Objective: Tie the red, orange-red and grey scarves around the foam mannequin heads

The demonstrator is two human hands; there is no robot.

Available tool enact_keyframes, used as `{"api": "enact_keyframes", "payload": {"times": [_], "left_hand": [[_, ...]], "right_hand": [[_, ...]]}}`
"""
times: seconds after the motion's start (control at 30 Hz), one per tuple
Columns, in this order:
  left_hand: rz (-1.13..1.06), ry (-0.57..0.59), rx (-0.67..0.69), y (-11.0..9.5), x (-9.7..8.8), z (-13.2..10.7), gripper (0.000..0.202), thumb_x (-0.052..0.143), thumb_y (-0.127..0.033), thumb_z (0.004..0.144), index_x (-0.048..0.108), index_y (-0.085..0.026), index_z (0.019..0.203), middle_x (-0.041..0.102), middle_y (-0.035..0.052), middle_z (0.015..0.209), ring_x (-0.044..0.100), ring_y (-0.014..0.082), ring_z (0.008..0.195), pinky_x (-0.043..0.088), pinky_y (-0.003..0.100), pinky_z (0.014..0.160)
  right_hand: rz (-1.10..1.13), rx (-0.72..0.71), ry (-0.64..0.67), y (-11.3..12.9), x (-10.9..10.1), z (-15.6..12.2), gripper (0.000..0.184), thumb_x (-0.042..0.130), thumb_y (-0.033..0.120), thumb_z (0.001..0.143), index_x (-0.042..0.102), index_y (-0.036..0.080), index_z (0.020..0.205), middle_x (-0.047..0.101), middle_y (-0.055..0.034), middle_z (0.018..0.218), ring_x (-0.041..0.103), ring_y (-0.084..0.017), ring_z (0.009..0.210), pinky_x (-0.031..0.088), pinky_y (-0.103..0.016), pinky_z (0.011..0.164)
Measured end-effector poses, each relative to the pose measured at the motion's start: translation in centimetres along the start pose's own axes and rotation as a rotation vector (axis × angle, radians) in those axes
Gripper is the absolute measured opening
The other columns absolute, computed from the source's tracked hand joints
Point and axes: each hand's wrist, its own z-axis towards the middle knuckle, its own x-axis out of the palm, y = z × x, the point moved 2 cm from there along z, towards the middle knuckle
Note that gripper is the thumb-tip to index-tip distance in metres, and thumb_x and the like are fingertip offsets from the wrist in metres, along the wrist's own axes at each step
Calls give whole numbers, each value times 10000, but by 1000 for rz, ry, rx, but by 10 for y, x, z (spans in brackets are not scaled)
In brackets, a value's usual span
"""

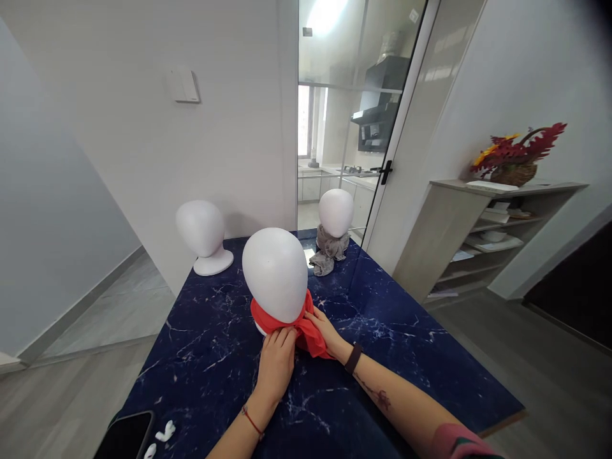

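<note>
A white foam mannequin head point(275, 274) stands upright on the dark blue marbled table point(215, 357) in front of me. Around its neck goes a red scarf point(313, 338), gathered at the front right with its loose end hanging toward the table. My left hand point(278, 360) is closed on the scarf at the front of the neck, fingertips bent over the cloth. My right hand point(326, 330) grips the scarf just to the right, its fingers partly hidden by the folds.
Behind stand a bare white mannequin head point(201, 229) at left and another white head point(336, 212) wearing a grey scarf point(332, 247). A phone point(125, 437) and white earbuds point(166, 431) lie at the near left corner. Right of the table is a shelf unit point(444, 236); a glass door point(344, 127) is behind.
</note>
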Motion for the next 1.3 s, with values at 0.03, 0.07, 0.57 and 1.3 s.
{"api": "enact_keyframes", "payload": {"times": [0.03,0.07,0.57,1.3], "left_hand": [[3,-3,-10,0,0,0,248,424,-90,875,566,-197,1048,646,46,966,568,193,873,436,350,833],[11,-2,-18,0,0,1,246,421,-97,877,568,-195,1048,647,46,954,570,193,863,436,351,828],[142,42,-167,-2,-6,2,327,442,-95,791,533,-162,1098,625,93,990,544,249,914,377,385,800],[-54,29,-303,-5,-10,3,205,447,-158,839,620,-191,944,645,49,898,594,202,854,414,345,798]], "right_hand": [[10,7,8,0,0,0,413,759,364,641,651,220,1012,671,-25,1082,621,-186,979,444,-328,926],[21,14,16,0,0,0,415,758,364,645,647,218,1018,672,-26,1081,625,-184,976,444,-330,929],[193,164,20,9,15,-14,390,755,256,645,618,208,1007,708,-29,979,673,-198,876,501,-358,865],[190,157,52,2,14,-10,407,736,175,625,596,189,1007,705,-34,918,675,-158,751,529,-299,759]]}}
